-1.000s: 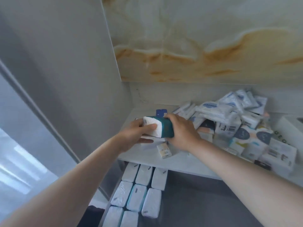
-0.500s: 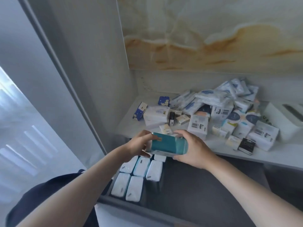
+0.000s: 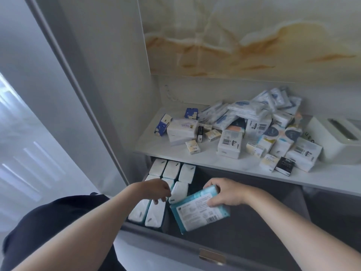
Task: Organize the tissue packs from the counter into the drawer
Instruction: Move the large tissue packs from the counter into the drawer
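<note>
Head view: over the drawer [image 3: 254,233] a teal tissue pack [image 3: 197,214] is gripped by the right hand [image 3: 226,192]; the left hand [image 3: 156,189] is held loosely curled, empty.

Teal-edged pack [image 3: 199,211]; white packs [image 3: 156,212]; grey drawer [image 3: 244,237]; amber-veined marble [image 3: 244,36].

Marbled wall panel [image 3: 244,36], white slotted box [image 3: 340,137]

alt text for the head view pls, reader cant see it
A person's right hand holds a teal tissue pack over the open grey drawer, the left hand above rows of white packs beside it. More tissue packs lie heaped on the white counter behind.
</note>
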